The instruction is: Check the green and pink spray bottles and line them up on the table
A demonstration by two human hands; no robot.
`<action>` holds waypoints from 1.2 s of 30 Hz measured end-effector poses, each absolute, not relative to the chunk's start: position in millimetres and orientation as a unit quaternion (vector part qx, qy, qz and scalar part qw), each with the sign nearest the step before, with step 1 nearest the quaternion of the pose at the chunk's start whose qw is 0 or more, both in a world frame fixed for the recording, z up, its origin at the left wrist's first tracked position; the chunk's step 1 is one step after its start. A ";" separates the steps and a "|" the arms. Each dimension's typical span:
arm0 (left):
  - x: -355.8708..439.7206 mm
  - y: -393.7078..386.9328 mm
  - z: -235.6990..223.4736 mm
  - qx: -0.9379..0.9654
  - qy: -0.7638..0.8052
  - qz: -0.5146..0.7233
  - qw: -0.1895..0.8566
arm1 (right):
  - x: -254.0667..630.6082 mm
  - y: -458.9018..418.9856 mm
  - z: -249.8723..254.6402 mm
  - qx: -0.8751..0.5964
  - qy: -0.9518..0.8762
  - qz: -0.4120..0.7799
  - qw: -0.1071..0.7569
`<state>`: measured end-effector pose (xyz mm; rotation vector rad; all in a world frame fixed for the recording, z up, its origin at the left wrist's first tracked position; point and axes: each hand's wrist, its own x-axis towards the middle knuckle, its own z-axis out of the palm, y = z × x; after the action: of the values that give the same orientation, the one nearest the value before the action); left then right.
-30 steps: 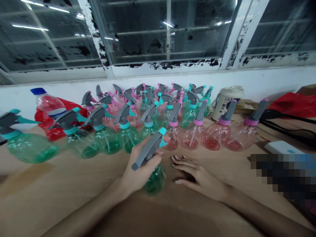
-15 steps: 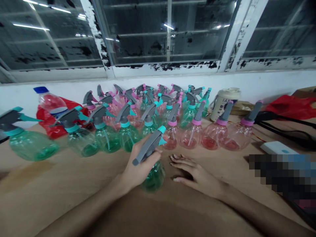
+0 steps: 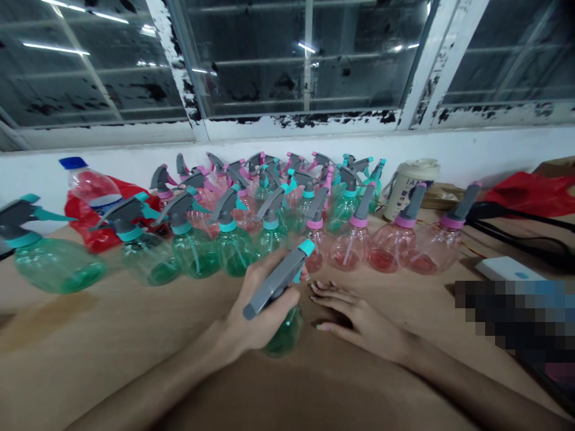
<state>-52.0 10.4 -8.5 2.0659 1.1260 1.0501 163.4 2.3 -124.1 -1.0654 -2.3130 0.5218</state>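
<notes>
My left hand [image 3: 256, 305] is wrapped round the neck of a green spray bottle [image 3: 285, 335] with a grey and turquoise trigger head, which points away and to the right. The fingers at its trigger are partly hidden behind the head. Palm down on the table, my right hand [image 3: 359, 317] lies beside it with fingers stretched out and holds nothing. Just beyond the hands runs a row of spray bottles: green ones [image 3: 195, 254] with turquoise collars to the left, pink ones [image 3: 348, 251] with pink collars to the right.
More spray bottles [image 3: 233, 173] crowd behind the row. A blue-capped plastic bottle [image 3: 92, 185] lies against a red bag [image 3: 90, 230] at the left. To the right are a paper cup [image 3: 408, 188], black straps [image 3: 530, 230], a white box [image 3: 510, 269] and another red bag [image 3: 534, 194]. Windows [image 3: 296, 60] rise behind.
The head of the bottle in my left hand has tipped lower and shifted slightly right, the hand moving with it. My right hand stays in place. The view has shifted slightly.
</notes>
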 end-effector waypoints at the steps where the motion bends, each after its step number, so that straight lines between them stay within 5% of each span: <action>1: -51.8 10.2 -8.9 0.771 0.412 0.397 0.280 | 163.2 2.4 -124.2 -0.394 -0.858 0.193 0.268; 36: -53.5 14.1 -21.2 0.735 0.427 0.424 0.312 | 162.2 2.1 -124.8 -0.397 -0.863 0.185 0.253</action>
<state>-53.5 14.1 -21.2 1.9404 1.1264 1.1185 162.2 2.1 -124.8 -1.0782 -2.3445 0.5030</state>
